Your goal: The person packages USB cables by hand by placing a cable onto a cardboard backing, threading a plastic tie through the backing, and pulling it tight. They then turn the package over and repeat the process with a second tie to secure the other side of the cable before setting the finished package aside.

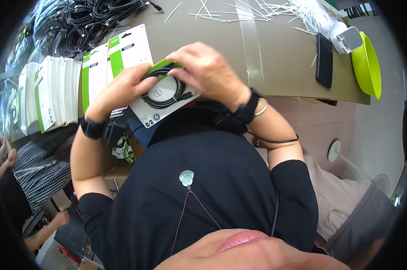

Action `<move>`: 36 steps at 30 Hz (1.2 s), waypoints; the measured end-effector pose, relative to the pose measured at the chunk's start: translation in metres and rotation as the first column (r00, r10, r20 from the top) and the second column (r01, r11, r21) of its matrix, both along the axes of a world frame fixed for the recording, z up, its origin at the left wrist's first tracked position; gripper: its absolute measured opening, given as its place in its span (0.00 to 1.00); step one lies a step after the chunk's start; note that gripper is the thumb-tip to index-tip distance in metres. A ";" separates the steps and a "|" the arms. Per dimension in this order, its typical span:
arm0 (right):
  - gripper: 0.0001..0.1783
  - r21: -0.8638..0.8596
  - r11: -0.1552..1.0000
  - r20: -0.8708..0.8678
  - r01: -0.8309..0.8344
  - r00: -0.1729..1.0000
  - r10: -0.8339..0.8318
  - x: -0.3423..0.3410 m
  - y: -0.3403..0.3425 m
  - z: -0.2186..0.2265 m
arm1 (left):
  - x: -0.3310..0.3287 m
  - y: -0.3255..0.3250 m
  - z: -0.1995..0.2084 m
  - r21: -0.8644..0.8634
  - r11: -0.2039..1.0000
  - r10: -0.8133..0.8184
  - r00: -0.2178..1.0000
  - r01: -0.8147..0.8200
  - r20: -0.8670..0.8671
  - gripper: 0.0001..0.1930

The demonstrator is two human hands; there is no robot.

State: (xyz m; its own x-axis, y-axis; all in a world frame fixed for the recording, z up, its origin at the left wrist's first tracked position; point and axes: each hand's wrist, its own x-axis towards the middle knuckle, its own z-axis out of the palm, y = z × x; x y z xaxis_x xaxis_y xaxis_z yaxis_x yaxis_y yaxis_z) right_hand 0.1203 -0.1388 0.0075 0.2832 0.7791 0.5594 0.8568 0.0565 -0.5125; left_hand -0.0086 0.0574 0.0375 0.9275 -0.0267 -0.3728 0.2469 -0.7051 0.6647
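A coiled black cable (162, 105) lies against a white and green packaging card (147, 116) in front of my chest. My left hand (124, 87) is closed on the card's left side, its thumb pressing on the coil. My right hand (206, 69) grips the top of the card and coil from the other side, fingers bent over the green edge. The card tilts, with its lower corner toward my body. What the fingertips do behind the card is hidden. Flat white and green cards (130, 51) lie just beyond my left hand.
Stacked cards (61, 92) stand at the left. Behind them is a heap of black cables (86, 24). White ties (239, 13) are strewn along the far side. A black phone (324, 60) and a yellow-green bowl (366, 65) sit near the right edge. Other people's hands (59, 219) show at left.
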 end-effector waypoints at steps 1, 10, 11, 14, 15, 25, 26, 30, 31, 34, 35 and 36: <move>0.13 0.029 0.998 0.058 0.053 0.997 -0.055 0.014 -0.007 0.009 | -0.008 -0.002 0.000 0.001 1.000 -0.009 1.000 0.009 0.008 0.13; 0.06 -0.338 0.775 0.493 0.535 0.802 -0.339 0.157 -0.042 0.025 | -0.041 -0.022 -0.017 -0.663 0.641 0.659 0.720 -0.387 0.217 0.16; 0.08 -0.387 0.729 0.581 0.564 0.763 -0.282 0.163 -0.038 0.017 | -0.042 -0.025 -0.019 -0.696 0.608 0.688 0.690 -0.382 0.224 0.17; 0.09 -0.427 0.691 0.685 0.583 0.707 -0.173 0.167 -0.033 0.011 | -0.047 -0.026 -0.023 -0.756 0.548 0.725 0.654 -0.358 0.215 0.18; 0.08 -0.428 0.699 0.708 0.573 0.693 -0.134 0.166 -0.033 0.012 | -0.048 -0.026 -0.023 -0.783 0.522 0.727 0.657 -0.338 0.201 0.18; 0.11 -0.183 0.980 -0.752 -0.074 0.653 -0.091 0.133 -0.038 0.032 | -0.063 -0.018 -0.035 -0.936 0.227 0.838 0.543 -0.269 0.047 0.19; 0.11 -0.114 0.985 -0.813 -0.128 0.583 -0.018 0.124 -0.033 0.034 | -0.060 -0.016 -0.037 -0.975 0.203 0.760 0.643 -0.095 0.095 0.20; 0.11 0.054 0.974 -0.863 -0.218 0.480 0.156 0.073 -0.014 0.044 | -0.057 -0.014 -0.049 -0.977 -0.062 0.648 0.752 0.205 0.117 0.24; 0.09 0.061 0.981 -0.810 -0.184 0.565 0.157 0.057 -0.011 0.047 | -0.051 -0.015 -0.052 -0.940 -0.168 0.575 0.804 0.296 0.151 0.25; 0.05 -0.007 0.998 -0.570 -0.061 0.820 0.046 0.004 -0.006 0.052 | -0.042 -0.010 -0.057 -0.826 -0.413 0.427 0.883 0.383 0.196 0.28; 0.05 0.015 0.996 -0.583 -0.090 0.809 0.081 -0.005 -0.003 0.052 | -0.043 -0.012 -0.054 -0.841 -0.385 0.448 0.873 0.380 0.190 0.28; 0.05 -0.006 0.993 -0.496 -0.114 0.863 0.096 -0.011 -0.004 0.052 | -0.042 -0.015 -0.049 -0.809 -0.434 0.433 0.879 0.396 0.198 0.26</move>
